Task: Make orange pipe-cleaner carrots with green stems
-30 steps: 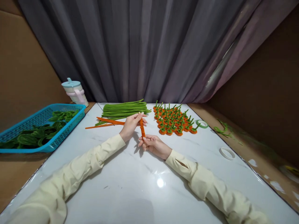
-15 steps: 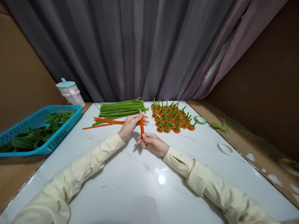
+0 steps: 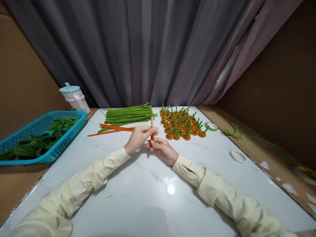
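A thin wooden stick (image 3: 152,121) stands nearly upright between my hands, its bare upper part showing. Round its lower part sits a short coil of orange pipe cleaner (image 3: 152,137). My left hand (image 3: 138,139) pinches the coil from the left, thumb and fingers closed on it. Just below, my right hand (image 3: 165,151) grips the lower end of stick and coil, and its fingers hide the stick's bottom. Behind my left hand lie loose orange pipe cleaners (image 3: 111,130) and a bundle of green pipe cleaners (image 3: 128,114).
Several orange coils with green stems (image 3: 181,126) stand in rows at the back right. Beside them are a green tape roll (image 3: 211,127) and a white ring (image 3: 238,156). A blue basket (image 3: 53,153) of green leaf shapes and a lidded cup (image 3: 76,98) are at left.
My left hand has moved down the stick towards my right hand. The orange coil now looks shorter, and more bare wood shows above it. My right hand has barely moved.
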The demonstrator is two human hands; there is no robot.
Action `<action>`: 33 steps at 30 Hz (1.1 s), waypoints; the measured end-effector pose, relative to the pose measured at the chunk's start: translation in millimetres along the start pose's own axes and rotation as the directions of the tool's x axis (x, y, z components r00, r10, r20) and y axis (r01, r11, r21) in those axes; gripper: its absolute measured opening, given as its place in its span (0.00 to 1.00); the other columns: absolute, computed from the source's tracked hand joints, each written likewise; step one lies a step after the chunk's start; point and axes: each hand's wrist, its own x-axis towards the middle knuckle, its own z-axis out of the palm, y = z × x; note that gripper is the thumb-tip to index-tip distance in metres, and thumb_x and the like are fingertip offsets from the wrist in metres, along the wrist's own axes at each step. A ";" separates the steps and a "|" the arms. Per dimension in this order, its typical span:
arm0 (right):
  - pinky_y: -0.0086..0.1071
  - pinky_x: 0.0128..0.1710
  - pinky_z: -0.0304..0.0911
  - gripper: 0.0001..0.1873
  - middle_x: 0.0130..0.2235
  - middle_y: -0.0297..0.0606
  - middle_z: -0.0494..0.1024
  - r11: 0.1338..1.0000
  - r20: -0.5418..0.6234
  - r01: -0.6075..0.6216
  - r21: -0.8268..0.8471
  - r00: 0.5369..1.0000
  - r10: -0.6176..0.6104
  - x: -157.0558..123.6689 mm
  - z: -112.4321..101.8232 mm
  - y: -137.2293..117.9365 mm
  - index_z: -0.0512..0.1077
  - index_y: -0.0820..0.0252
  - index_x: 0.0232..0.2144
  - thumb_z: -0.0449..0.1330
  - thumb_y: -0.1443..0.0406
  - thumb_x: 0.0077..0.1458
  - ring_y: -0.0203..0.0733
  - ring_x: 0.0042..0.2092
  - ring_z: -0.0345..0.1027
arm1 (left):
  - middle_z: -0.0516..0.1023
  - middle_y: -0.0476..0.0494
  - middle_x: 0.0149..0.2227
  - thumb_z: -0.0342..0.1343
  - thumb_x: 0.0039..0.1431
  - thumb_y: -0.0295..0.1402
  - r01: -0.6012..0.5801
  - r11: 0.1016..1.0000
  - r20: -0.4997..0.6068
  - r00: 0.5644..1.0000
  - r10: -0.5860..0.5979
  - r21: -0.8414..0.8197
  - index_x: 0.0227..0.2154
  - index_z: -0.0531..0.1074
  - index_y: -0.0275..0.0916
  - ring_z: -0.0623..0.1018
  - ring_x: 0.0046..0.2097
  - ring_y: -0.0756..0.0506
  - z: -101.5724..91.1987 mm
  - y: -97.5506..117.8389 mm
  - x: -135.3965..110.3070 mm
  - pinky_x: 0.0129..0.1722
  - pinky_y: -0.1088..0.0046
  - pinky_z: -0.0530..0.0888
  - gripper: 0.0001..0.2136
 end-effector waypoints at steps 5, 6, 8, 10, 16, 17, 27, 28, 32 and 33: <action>0.27 0.30 0.59 0.14 0.25 0.34 0.74 1.000 -0.019 0.015 0.007 1.000 -0.015 2.5 -3.2 2.4 0.68 0.64 0.21 0.70 0.64 0.36 0.30 0.25 0.63 | 0.75 0.46 0.18 0.55 0.51 0.44 0.031 0.999 0.030 0.999 -0.031 -0.016 0.26 0.77 0.34 0.74 0.25 0.46 6.3 -16.5 -4.7 0.21 0.75 0.67 0.16; 0.27 0.29 0.59 0.14 0.25 0.33 0.74 1.000 -0.020 0.013 0.006 1.000 -0.012 2.6 -3.4 2.7 0.68 0.64 0.22 0.70 0.64 0.36 0.29 0.25 0.62 | 0.73 0.47 0.16 0.55 0.51 0.45 0.043 0.998 0.044 0.998 -0.041 -0.037 0.25 0.77 0.34 0.72 0.21 0.48 7.5 -20.5 -5.0 0.18 0.76 0.64 0.17; 0.26 0.28 0.58 0.13 0.24 0.32 0.73 1.000 -0.020 0.004 -0.003 1.000 -0.004 2.5 -3.3 3.3 0.70 0.64 0.24 0.69 0.65 0.37 0.29 0.25 0.62 | 0.71 0.49 0.15 0.55 0.51 0.45 0.071 0.994 0.077 0.995 -0.064 -0.085 0.23 0.76 0.34 0.69 0.17 0.50 9.5 -27.3 -5.7 0.16 0.76 0.61 0.17; 0.26 0.27 0.56 0.12 0.23 0.31 0.71 1.000 -0.018 -0.001 -0.015 1.000 0.001 2.3 -3.0 4.1 0.70 0.65 0.25 0.69 0.66 0.38 0.29 0.24 0.61 | 0.71 0.50 0.15 0.56 0.50 0.45 0.102 0.987 0.105 0.990 -0.089 -0.125 0.24 0.76 0.33 0.67 0.16 0.52 10.4 -31.3 -6.7 0.17 0.76 0.62 0.17; 0.26 0.27 0.56 0.13 0.22 0.30 0.69 1.000 -0.028 0.003 -0.029 1.000 -0.003 2.4 -3.6 7.1 0.71 0.65 0.28 0.69 0.66 0.38 0.29 0.24 0.61 | 0.72 0.50 0.15 0.55 0.52 0.43 0.023 0.995 0.120 0.993 -0.012 -0.096 0.25 0.78 0.35 0.68 0.18 0.50 8.1 -31.8 -11.1 0.23 0.74 0.66 0.15; 0.26 0.27 0.56 0.13 0.21 0.30 0.69 1.000 -0.029 0.003 -0.031 1.000 -0.003 2.4 -3.8 7.0 0.71 0.65 0.28 0.69 0.66 0.37 0.29 0.24 0.61 | 0.72 0.49 0.15 0.54 0.52 0.43 0.014 0.996 0.118 0.993 -0.004 -0.087 0.23 0.78 0.35 0.69 0.19 0.50 7.2 -31.0 -11.2 0.24 0.74 0.66 0.16; 0.27 0.27 0.56 0.13 0.28 0.37 0.75 0.998 -0.014 0.005 -0.064 1.000 -0.006 1.5 -2.3 -2.6 0.73 0.66 0.28 0.68 0.64 0.39 0.28 0.24 0.58 | 0.74 0.45 0.17 0.52 0.55 0.45 0.020 0.996 0.321 0.947 0.008 -0.086 0.24 0.77 0.34 0.72 0.26 0.47 -11.9 -18.8 2.6 0.33 0.72 0.68 0.18; 0.27 0.27 0.57 0.13 0.28 0.38 0.75 0.998 -0.007 0.001 -0.065 1.000 -0.002 1.3 -2.1 -2.8 0.73 0.67 0.28 0.69 0.64 0.39 0.29 0.24 0.58 | 0.74 0.45 0.18 0.51 0.55 0.45 0.025 0.994 0.329 0.944 0.013 -0.109 0.27 0.78 0.34 0.72 0.26 0.47 -12.5 -20.0 3.4 0.33 0.72 0.68 0.18; 0.28 0.27 0.57 0.15 0.29 0.37 0.76 0.998 0.025 -0.003 -0.060 1.000 0.005 0.8 -1.4 -3.1 0.73 0.65 0.29 0.69 0.63 0.37 0.29 0.24 0.59 | 0.76 0.43 0.21 0.52 0.54 0.45 0.083 0.968 0.385 0.923 0.015 -0.238 0.36 0.77 0.33 0.70 0.22 0.50 -11.9 -27.5 5.2 0.27 0.74 0.67 0.19; 0.28 0.27 0.57 0.15 0.29 0.36 0.76 0.998 0.033 -0.005 -0.058 0.999 0.007 0.8 -1.4 -3.1 0.73 0.64 0.29 0.69 0.63 0.37 0.29 0.24 0.59 | 0.78 0.40 0.25 0.54 0.53 0.44 0.116 0.954 0.382 0.924 -0.003 -0.275 0.35 0.77 0.33 0.71 0.23 0.50 -11.9 -29.4 5.9 0.26 0.74 0.67 0.18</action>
